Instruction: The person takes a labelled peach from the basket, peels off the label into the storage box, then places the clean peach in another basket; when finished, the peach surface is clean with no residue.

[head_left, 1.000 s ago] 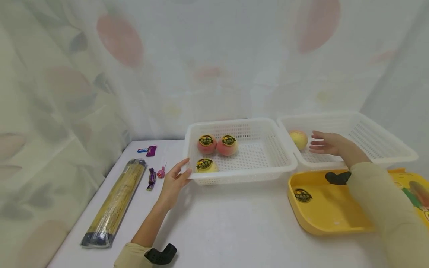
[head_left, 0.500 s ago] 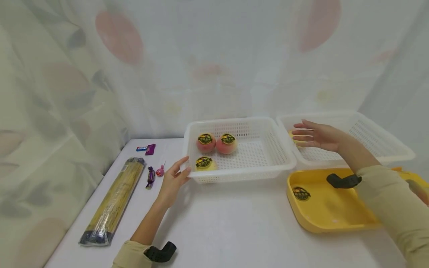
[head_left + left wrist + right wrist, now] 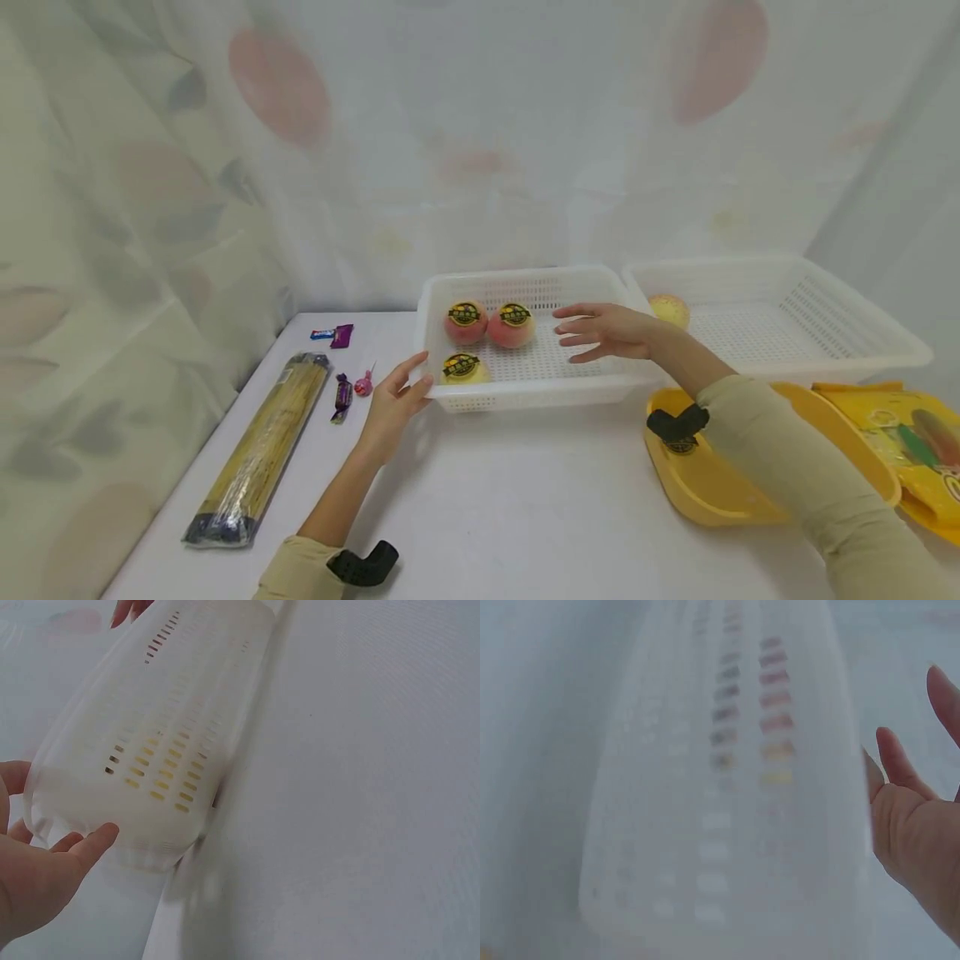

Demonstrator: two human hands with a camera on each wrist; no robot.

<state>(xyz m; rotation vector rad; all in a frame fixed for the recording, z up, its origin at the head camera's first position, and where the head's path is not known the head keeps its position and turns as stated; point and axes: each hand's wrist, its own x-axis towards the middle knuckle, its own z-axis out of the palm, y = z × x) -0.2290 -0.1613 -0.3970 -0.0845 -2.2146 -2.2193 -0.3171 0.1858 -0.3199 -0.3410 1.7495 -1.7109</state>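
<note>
My left hand point(image 3: 392, 412) holds the near left corner of the left white plastic basket point(image 3: 540, 392), thumb outside and fingers over the rim; the left wrist view shows this thumb point(image 3: 97, 844) against the wall. Two reddish peaches point(image 3: 465, 330) with black-and-gold labels sit in that basket, and a paler yellow peach point(image 3: 467, 375) lies in front of them. Over the basket's right half hangs my right hand point(image 3: 611, 332), fingers spread, holding nothing. In the right wrist view, the right hand point(image 3: 919, 817) appears beyond the blurred basket wall.
A second white basket point(image 3: 810, 367) holds one yellowish peach point(image 3: 670, 310). Before it stand a yellow tray point(image 3: 720, 508) and a yellow packet point(image 3: 911, 442). At left lie a long noodle-like pack point(image 3: 258, 450), wrapped candies point(image 3: 342, 398) and a pink lollipop point(image 3: 363, 384).
My right hand has moved left, from beside the peach in the right basket to above the left basket. It carries nothing. My left hand has stayed at the left basket's corner.
</note>
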